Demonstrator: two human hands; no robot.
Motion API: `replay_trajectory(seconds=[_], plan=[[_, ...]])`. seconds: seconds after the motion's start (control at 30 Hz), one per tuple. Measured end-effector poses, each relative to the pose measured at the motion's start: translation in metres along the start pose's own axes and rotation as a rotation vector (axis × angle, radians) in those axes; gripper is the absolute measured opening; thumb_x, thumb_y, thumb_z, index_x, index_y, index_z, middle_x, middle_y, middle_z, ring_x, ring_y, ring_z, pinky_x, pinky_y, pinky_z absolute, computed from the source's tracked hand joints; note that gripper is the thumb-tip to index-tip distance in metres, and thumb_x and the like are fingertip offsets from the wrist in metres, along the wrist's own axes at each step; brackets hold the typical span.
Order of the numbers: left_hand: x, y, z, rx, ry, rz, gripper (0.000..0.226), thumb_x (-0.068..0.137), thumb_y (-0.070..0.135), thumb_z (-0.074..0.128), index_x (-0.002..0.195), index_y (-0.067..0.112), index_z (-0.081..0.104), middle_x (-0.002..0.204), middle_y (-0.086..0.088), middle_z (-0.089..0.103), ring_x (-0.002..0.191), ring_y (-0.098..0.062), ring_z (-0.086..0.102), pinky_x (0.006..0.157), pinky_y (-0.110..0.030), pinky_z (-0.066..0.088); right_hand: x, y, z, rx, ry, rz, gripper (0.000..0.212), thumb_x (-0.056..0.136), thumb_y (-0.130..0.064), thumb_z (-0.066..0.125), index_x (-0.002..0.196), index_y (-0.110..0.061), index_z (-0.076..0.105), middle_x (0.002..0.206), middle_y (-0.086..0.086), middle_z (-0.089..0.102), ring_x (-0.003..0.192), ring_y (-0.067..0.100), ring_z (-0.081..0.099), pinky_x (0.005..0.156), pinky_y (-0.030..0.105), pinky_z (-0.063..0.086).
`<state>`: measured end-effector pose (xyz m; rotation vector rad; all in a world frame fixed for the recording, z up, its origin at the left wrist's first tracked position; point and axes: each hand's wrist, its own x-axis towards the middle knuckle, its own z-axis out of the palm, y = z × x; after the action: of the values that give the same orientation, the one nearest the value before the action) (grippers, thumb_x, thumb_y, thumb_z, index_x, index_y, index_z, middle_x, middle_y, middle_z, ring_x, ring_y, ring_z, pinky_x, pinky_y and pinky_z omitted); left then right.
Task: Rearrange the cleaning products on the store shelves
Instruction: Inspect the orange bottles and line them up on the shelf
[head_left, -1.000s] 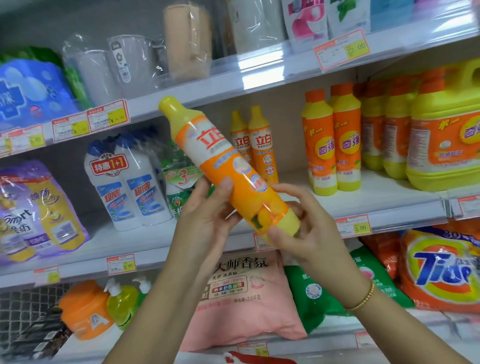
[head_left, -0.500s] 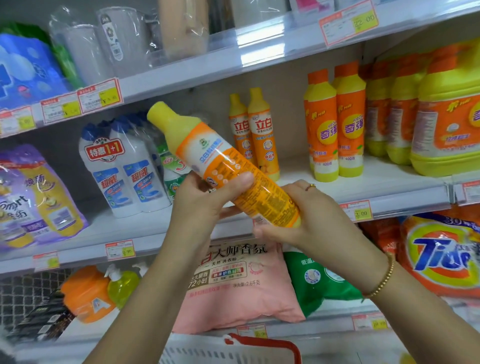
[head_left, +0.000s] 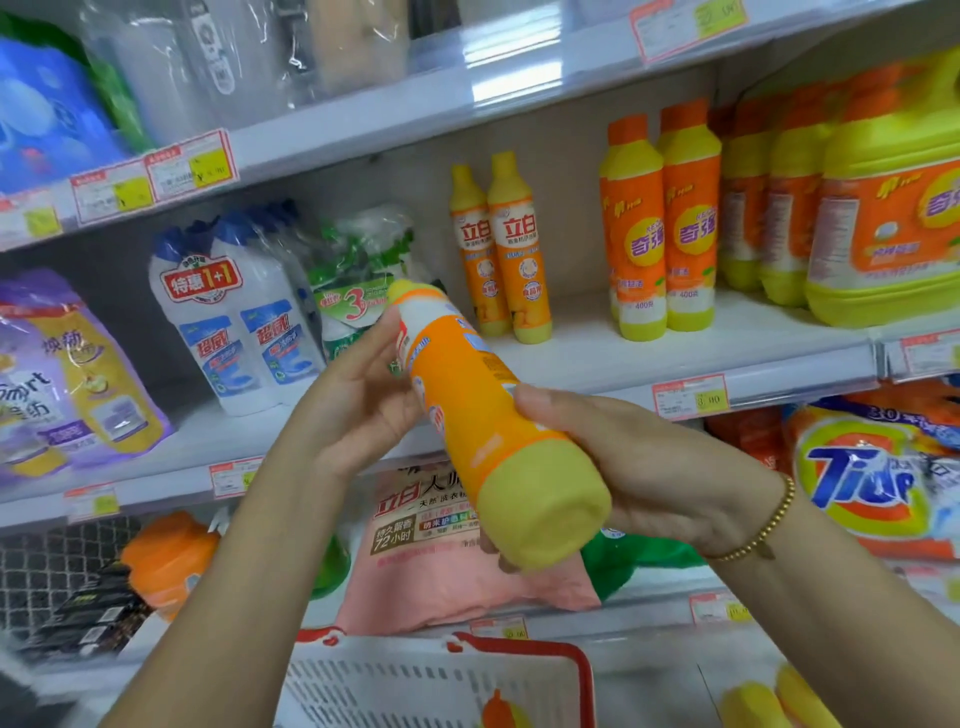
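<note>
An orange dish-soap bottle (head_left: 467, 405) with yellow ends lies tilted in front of the middle shelf, its yellow base toward me and its cap pointing at the shelf. My right hand (head_left: 639, 467) grips the lower body near the base, thumb on top. My left hand (head_left: 363, 395) holds the upper part near the neck from the left. Two matching bottles (head_left: 501, 249) stand upright on the middle shelf (head_left: 727, 358) just behind.
Taller orange bottles (head_left: 660, 223) and a big yellow jug (head_left: 893, 208) stand to the right. White twin-pack bottles (head_left: 234, 312) and purple refill bags (head_left: 78, 374) are at left. Pink bag (head_left: 431, 571) and Tide bag (head_left: 872, 478) lie below. A white basket with red rim (head_left: 582, 670) sits at bottom.
The bottle has swung so that its base now points toward me and its cap toward the shelf. Both hands kept hold of it. The view dropped, showing more of the basket.
</note>
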<state>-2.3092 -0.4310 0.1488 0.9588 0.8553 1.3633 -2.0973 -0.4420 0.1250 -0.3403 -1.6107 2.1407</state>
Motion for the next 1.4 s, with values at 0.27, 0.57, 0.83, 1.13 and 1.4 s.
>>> replay_trajectory(seconds=[0.27,0.57,0.83,1.13,1.4], plan=[[-0.006,-0.001,0.005,-0.098,0.034,-0.083,0.101,0.024,0.023,0.099,0.111,-0.007,0.058,0.098,-0.024,0.07,0.083,-0.03,0.073,0.059,-0.036,0.059,-0.004,-0.012,-0.012,0.327,-0.246,0.133,0.082,0.059,-0.05,0.079,0.11,0.007,0.051,0.075,0.024,0.068,0.062,0.027,0.071,0.055,0.028,0.059],[-0.012,-0.01,0.036,0.27,0.008,0.164,0.079,0.04,0.027,0.095,0.11,0.016,0.059,0.094,-0.002,0.074,0.083,-0.018,0.072,0.061,-0.032,0.058,-0.053,0.011,-0.071,-0.181,0.024,0.15,0.039,0.092,-0.038,0.046,0.121,-0.016,0.057,0.111,0.008,0.069,0.099,0.019,0.067,0.089,0.035,0.055],[0.0,-0.146,0.072,1.002,-0.195,0.045,0.069,0.051,0.012,0.091,0.111,0.027,0.059,0.104,0.007,0.069,0.093,-0.008,0.068,0.082,-0.029,0.055,-0.097,0.043,-0.144,-0.943,0.483,0.279,0.008,0.086,-0.015,0.068,0.091,-0.009,0.071,0.081,0.004,0.071,0.069,0.009,0.064,0.064,0.018,0.052],[-0.01,-0.29,0.05,1.123,-0.176,-0.172,0.043,0.058,0.021,0.077,0.09,0.034,0.052,0.093,0.007,0.063,0.087,-0.011,0.058,0.072,-0.011,0.044,-0.118,0.112,-0.189,-1.232,0.244,0.978,0.032,0.081,-0.023,0.073,0.105,-0.001,0.069,0.073,0.005,0.063,0.068,0.017,0.06,0.057,0.021,0.048],[-0.023,-0.332,0.029,1.075,-0.104,-0.277,0.039,0.068,0.005,0.076,0.086,0.035,0.057,0.089,0.012,0.065,0.091,-0.016,0.063,0.087,-0.033,0.053,-0.119,0.126,-0.191,-1.327,0.22,0.931,0.032,0.079,-0.027,0.074,0.099,-0.002,0.071,0.096,0.014,0.073,0.075,0.018,0.065,0.077,0.033,0.055]])
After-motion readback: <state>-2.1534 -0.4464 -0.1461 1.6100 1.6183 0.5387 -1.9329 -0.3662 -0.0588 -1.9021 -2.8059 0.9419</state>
